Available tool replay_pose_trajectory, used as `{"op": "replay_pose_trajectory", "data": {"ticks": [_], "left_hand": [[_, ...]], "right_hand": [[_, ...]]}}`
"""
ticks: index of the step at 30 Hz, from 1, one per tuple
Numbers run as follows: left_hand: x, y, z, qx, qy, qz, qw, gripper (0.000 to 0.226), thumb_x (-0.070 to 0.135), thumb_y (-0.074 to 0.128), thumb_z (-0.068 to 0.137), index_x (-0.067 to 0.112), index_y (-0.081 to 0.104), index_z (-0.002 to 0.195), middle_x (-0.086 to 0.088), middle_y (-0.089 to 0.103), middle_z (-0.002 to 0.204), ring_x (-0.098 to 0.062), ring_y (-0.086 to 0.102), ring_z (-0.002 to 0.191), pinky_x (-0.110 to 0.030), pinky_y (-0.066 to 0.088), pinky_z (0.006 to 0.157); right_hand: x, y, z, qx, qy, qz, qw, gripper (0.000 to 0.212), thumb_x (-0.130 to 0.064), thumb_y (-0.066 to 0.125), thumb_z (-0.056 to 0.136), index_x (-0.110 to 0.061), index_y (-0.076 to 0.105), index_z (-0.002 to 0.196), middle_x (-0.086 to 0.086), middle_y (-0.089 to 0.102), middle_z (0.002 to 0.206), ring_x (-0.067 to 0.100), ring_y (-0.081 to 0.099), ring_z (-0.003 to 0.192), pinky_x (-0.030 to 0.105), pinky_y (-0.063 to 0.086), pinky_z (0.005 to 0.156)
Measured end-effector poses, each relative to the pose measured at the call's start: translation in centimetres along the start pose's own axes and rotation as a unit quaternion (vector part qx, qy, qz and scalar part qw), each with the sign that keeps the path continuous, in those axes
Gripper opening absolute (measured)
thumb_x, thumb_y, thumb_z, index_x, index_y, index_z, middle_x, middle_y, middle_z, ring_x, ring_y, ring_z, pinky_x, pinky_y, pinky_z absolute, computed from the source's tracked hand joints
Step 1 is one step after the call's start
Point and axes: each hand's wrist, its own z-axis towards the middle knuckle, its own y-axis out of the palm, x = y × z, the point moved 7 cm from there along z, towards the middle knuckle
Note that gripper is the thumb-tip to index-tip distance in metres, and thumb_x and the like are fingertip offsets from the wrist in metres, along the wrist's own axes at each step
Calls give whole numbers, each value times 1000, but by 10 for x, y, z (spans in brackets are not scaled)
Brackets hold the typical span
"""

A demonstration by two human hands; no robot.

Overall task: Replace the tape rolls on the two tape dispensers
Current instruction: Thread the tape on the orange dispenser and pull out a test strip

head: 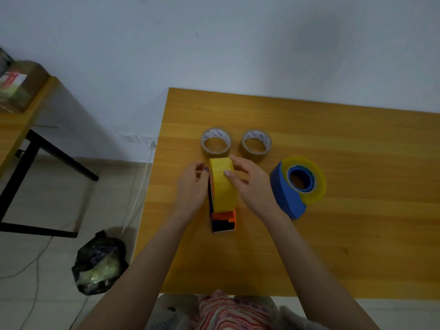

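Wood table (309,246) fills the right and centre, its far edge against the wall. A side table (14,129) sits at far left with a box (19,86) on it, and a black bag (100,260) is on the floor between the two. On the table, right of centre and well apart from both hands, the blue dispenser (289,194) lies on its side with a pale roll (317,186) mounted on its hub. Centre: the orange dispenser (225,219) stands with its nose toward the person and carries the yellow roll (222,186) on edge. The right hand (252,186) grips that roll. The thumb lies on the roll's outer tape face, the fingers (238,161) arch over its far top edge, and the palm is against its right side. The left hand (190,186) is on the opposite side with fingers curled, fingertips just at the roll's left face. Cannot tell whether they pinch the roll, the dispenser plate or nothing, as the blur hides it. So the roll sits between the two hands, the right wrapped over it and the left flanking it. Just beyond the hands a brown roll (215,142) lies flat; the second brown roll (256,144) is beside it, apart, neither touched. Wall socket (140,138) left of the table, with a white cable hanging down.
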Motion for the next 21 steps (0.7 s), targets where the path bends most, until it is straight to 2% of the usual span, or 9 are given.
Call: {"op": "replay_pose_trajectory", "data": {"ticks": [2, 5, 7, 10, 14, 17, 19, 21], "left_hand": [[21, 0, 0, -9, 82, 43, 996, 35, 10, 41, 96, 12, 52, 130, 2, 54, 123, -12, 51, 113, -25, 40, 97], [31, 2, 2, -65, 155, 88, 982, 36, 5, 40, 95, 9, 58, 126, -5, 54, 133, -16, 47, 125, -20, 32, 102], [29, -1, 4, -89, 173, 98, 976, 35, 13, 44, 94, 9, 59, 125, -6, 56, 133, -17, 48, 126, -24, 34, 104], [29, -3, -2, -96, 221, 122, 963, 48, 38, 47, 86, 9, 63, 121, -6, 58, 131, -17, 54, 120, -30, 42, 99], [32, -4, -11, -60, 278, 144, 948, 43, 36, 51, 84, 7, 69, 110, -9, 64, 121, -21, 60, 112, -31, 48, 93], [36, -5, -10, -51, 281, 132, 949, 40, 36, 54, 84, 8, 71, 105, -7, 68, 114, -18, 62, 109, -29, 51, 90], [37, -7, -5, -50, 261, 110, 958, 38, 37, 57, 82, 9, 72, 102, -4, 69, 110, -13, 64, 103, -24, 51, 86], [38, -9, 0, -47, 258, 95, 960, 27, 30, 65, 81, 10, 73, 97, -3, 71, 104, -10, 64, 97, -17, 49, 82]], "right_hand": [[-2, 2, 4, -28, -14, -40, 999, 40, -29, 56, 94, -9, 57, 129, 4, 57, 132, 13, 52, 121, 35, 51, 95], [1, -2, 7, -22, -4, -12, 1000, 34, -27, 60, 92, -12, 63, 122, 2, 61, 127, 5, 54, 115, 23, 52, 91], [4, -5, 6, -11, 8, 15, 1000, 30, -27, 65, 88, -14, 68, 115, -1, 65, 119, 2, 57, 108, 13, 51, 84], [9, -7, 5, 10, 28, 55, 998, 23, -24, 70, 84, -14, 73, 104, 1, 69, 111, 7, 62, 103, 18, 54, 83], [7, -8, 5, 24, 24, 68, 997, 16, -21, 70, 84, -14, 74, 98, -2, 69, 102, 7, 64, 98, 20, 55, 81], [-3, -10, 8, 28, -28, 4, 999, 13, -19, 68, 85, -12, 73, 95, -8, 65, 92, 3, 62, 86, 12, 52, 74], [-11, -8, 11, 35, -74, -48, 996, 11, -17, 67, 85, -8, 73, 90, -2, 65, 91, 3, 58, 81, 6, 46, 70], [-15, -5, 12, 41, -95, -74, 992, 10, -13, 66, 86, -4, 70, 87, 5, 63, 93, 6, 54, 81, 5, 42, 70]]}}
